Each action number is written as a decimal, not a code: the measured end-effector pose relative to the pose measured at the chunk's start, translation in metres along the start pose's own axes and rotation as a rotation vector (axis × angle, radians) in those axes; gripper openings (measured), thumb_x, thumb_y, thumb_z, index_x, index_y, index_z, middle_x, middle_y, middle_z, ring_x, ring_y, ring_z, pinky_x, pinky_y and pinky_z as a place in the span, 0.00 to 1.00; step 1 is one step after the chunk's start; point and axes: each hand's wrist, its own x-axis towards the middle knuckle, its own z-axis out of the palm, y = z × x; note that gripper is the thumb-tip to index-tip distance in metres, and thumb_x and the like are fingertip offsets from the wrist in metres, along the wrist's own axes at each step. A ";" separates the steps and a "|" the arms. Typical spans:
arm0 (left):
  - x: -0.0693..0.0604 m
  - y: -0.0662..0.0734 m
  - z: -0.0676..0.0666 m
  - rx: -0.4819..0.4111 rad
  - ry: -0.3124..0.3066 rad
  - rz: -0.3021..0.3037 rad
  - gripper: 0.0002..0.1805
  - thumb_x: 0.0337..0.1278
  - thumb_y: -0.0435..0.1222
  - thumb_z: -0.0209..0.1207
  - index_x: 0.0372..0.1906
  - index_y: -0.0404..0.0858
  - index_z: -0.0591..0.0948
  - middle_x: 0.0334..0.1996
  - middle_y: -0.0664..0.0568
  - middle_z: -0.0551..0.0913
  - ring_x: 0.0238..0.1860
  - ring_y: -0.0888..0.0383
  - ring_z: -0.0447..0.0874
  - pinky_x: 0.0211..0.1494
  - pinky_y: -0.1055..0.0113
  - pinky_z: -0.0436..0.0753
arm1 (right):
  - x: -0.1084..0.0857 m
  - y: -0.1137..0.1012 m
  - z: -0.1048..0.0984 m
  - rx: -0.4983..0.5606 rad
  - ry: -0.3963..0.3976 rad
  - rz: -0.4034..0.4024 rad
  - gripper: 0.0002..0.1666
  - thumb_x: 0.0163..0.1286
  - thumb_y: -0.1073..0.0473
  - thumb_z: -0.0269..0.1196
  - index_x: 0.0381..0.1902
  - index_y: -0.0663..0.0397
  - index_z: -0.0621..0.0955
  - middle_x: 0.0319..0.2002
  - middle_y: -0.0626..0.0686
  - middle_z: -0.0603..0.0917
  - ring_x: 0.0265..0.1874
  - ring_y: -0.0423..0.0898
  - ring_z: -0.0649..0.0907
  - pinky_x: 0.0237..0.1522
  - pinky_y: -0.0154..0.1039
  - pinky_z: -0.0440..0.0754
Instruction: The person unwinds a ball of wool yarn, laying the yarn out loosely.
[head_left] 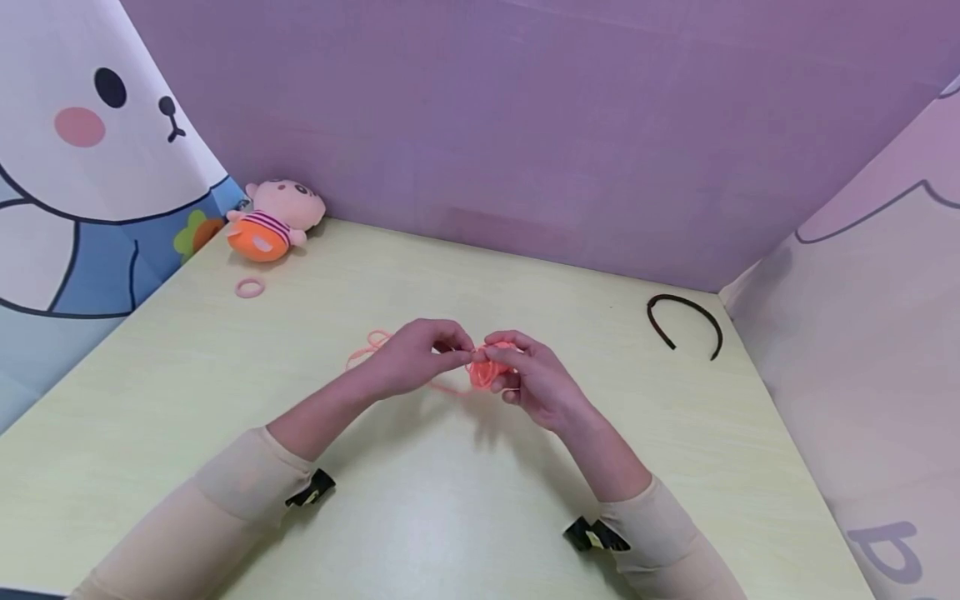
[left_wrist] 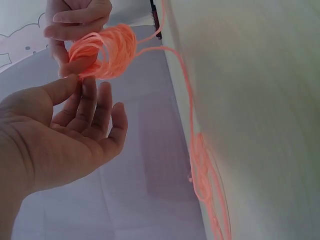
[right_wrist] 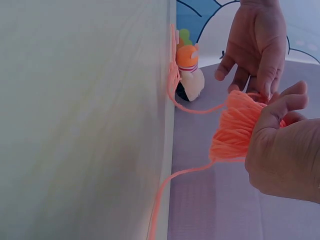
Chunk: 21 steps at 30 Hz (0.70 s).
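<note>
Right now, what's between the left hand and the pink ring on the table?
In the head view, loose loops of orange yarn show beside the left hand; from there to the pink ring, the tabletop is bare.

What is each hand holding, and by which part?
An orange yarn bundle: the right hand holds its looped end; the left hand pinches that end's edge.

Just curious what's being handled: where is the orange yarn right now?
In the head view, the yarn is bundled near the middle, between the left hand and right hand, above the table, with loose strands to its left.
</note>
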 end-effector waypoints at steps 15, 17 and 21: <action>0.003 -0.008 -0.032 -0.058 0.187 -0.093 0.05 0.70 0.34 0.60 0.44 0.37 0.82 0.39 0.46 0.86 0.39 0.52 0.82 0.42 0.61 0.80 | 0.002 -0.001 -0.002 0.017 0.127 -0.034 0.20 0.75 0.61 0.62 0.60 0.62 0.73 0.45 0.52 0.89 0.15 0.38 0.77 0.18 0.28 0.70; 0.003 -0.011 -0.037 -0.066 0.198 -0.113 0.05 0.70 0.34 0.59 0.44 0.36 0.82 0.39 0.45 0.85 0.39 0.51 0.82 0.43 0.61 0.80 | 0.002 -0.001 -0.002 0.036 0.133 -0.040 0.19 0.74 0.62 0.62 0.59 0.62 0.73 0.45 0.53 0.88 0.15 0.38 0.77 0.18 0.28 0.70; 0.005 -0.018 -0.044 -0.060 0.196 -0.151 0.07 0.72 0.34 0.58 0.46 0.34 0.81 0.41 0.42 0.85 0.42 0.46 0.83 0.45 0.59 0.80 | 0.002 -0.001 -0.003 0.054 0.151 -0.049 0.18 0.74 0.63 0.62 0.59 0.60 0.74 0.47 0.53 0.88 0.15 0.37 0.77 0.18 0.27 0.71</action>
